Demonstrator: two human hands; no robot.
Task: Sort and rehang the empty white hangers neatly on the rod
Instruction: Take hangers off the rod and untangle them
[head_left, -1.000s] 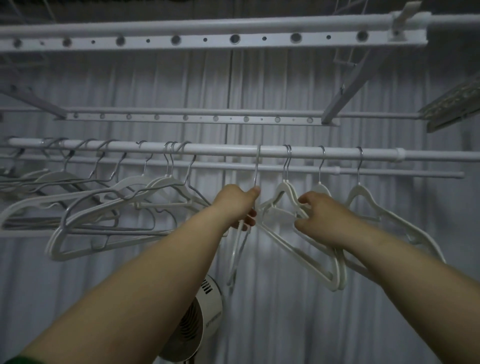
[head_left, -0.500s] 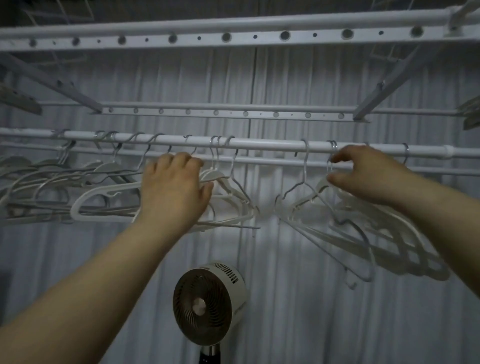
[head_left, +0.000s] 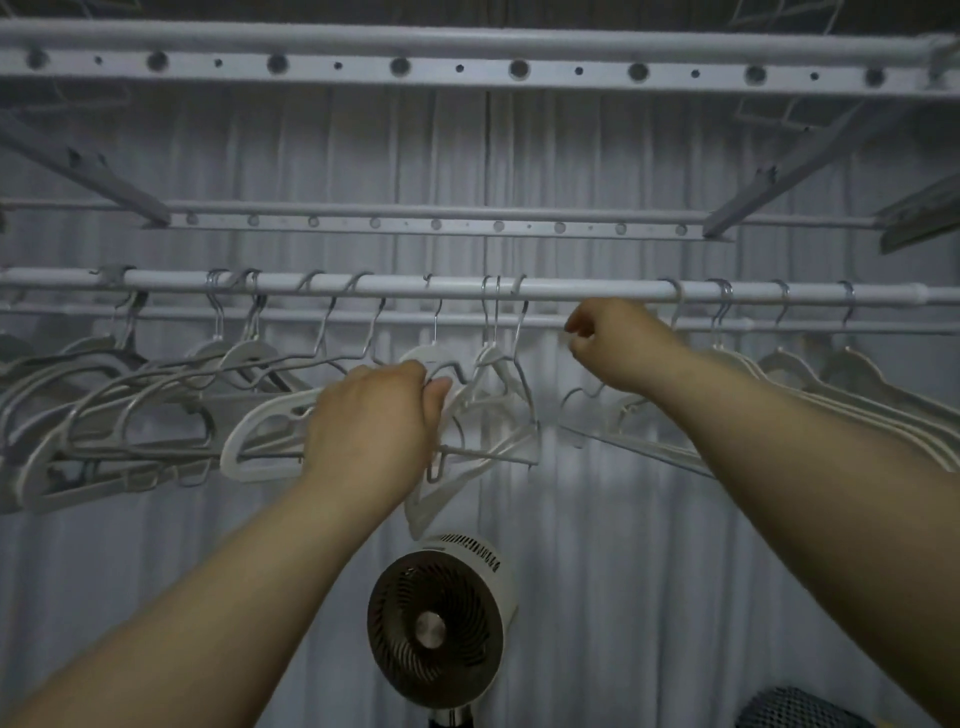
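Note:
A white rod (head_left: 571, 287) runs across the view with several hangers hooked over it. My left hand (head_left: 379, 415) grips the shoulder of a thick white hanger (head_left: 249, 441) that hangs by its hook near the rod's middle. My right hand (head_left: 618, 345) is just under the rod with its fingers curled. A thin grey hanger (head_left: 649, 452) dangles from it, and its hook is hidden behind the hand and off the rod. To the left hangs a tangled bunch of hangers (head_left: 130, 415). A tidier row of white hangers (head_left: 831, 384) hangs on the right.
A perforated rack bar (head_left: 467, 67) crosses overhead, with another (head_left: 436, 223) behind it. A round fan (head_left: 441, 623) stands below the hangers. A dark mesh object (head_left: 795, 712) sits at the bottom right. White curtains fill the background.
My left hand has moved right and closed on the thick white hanger. My right hand has dropped from the rod, and the thin hanger's hook is no longer over it.

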